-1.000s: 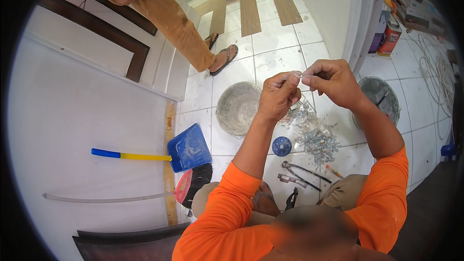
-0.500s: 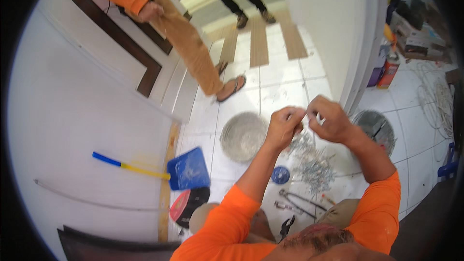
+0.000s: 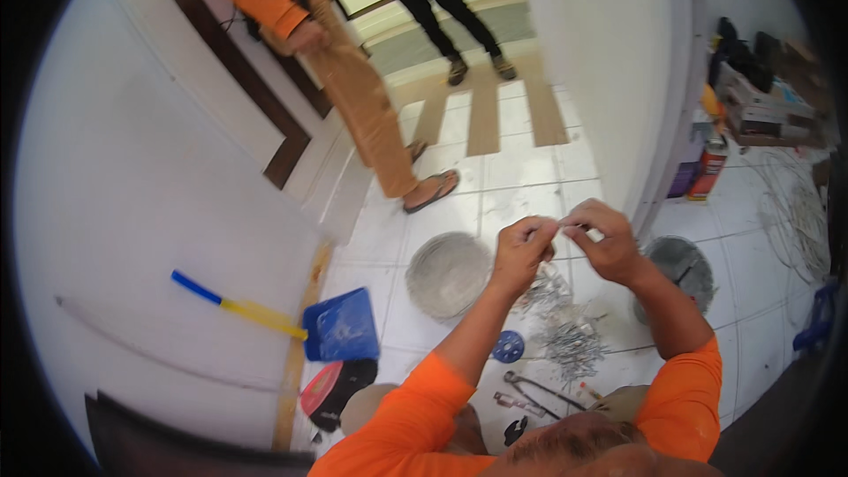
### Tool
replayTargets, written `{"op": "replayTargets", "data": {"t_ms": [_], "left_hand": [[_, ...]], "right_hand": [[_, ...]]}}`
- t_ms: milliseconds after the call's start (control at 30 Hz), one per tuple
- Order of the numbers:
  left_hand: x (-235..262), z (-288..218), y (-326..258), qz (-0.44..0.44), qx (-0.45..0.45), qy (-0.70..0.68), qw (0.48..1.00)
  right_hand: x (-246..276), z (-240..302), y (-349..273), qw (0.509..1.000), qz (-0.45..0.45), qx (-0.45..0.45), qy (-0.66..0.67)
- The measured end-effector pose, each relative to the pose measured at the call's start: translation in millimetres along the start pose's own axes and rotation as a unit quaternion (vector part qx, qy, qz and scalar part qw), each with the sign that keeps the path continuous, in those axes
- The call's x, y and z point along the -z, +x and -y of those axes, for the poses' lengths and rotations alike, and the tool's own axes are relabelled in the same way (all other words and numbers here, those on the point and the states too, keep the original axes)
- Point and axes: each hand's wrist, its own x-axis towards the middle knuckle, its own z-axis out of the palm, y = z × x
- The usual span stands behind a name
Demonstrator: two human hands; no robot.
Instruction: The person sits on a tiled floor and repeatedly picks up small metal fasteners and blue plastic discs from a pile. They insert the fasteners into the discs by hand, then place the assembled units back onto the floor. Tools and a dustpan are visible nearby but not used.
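My left hand (image 3: 523,254) and my right hand (image 3: 606,240) meet fingertip to fingertip above the tiled floor. Both are closed in a pinch; whatever lies between the fingers is too small to make out. Below them is a loose heap of thin, greyish metal pieces (image 3: 572,346). Beside the heap lies a round blue disc (image 3: 508,346) with holes. Closer to my knees are long-handled pincers (image 3: 541,393) and a small flat metal piece (image 3: 517,404). A round grey-crusted basin (image 3: 449,276) stands left of my hands, and a dark bucket (image 3: 678,276) is partly behind my right forearm.
A blue dustpan (image 3: 343,325) with a yellow and blue handle rests by the left wall, near a black and red cap (image 3: 337,391). Two people stand ahead, near wood-look planks (image 3: 484,115). Boxes, a red can (image 3: 707,168) and coiled cable (image 3: 795,216) lie right, beyond the wall edge.
The scene ahead sits lower in the picture as the view has tilted up. My hands remain together in a pinch, with the right fingers slightly more extended toward the left.
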Motion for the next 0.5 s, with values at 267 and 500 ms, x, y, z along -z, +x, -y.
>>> {"op": "replayTargets", "data": {"t_ms": [267, 500], "left_hand": [[2, 10, -2, -0.016, -0.022, -0.003, 1.0], [-5, 1, -4, -0.009, -0.047, 0.04, 0.998]], "right_hand": [[-4, -7, -3, 1.0, 0.002, 0.014, -0.011], [-8, -15, -8, 0.998, 0.02, -0.063, 0.012]]}}
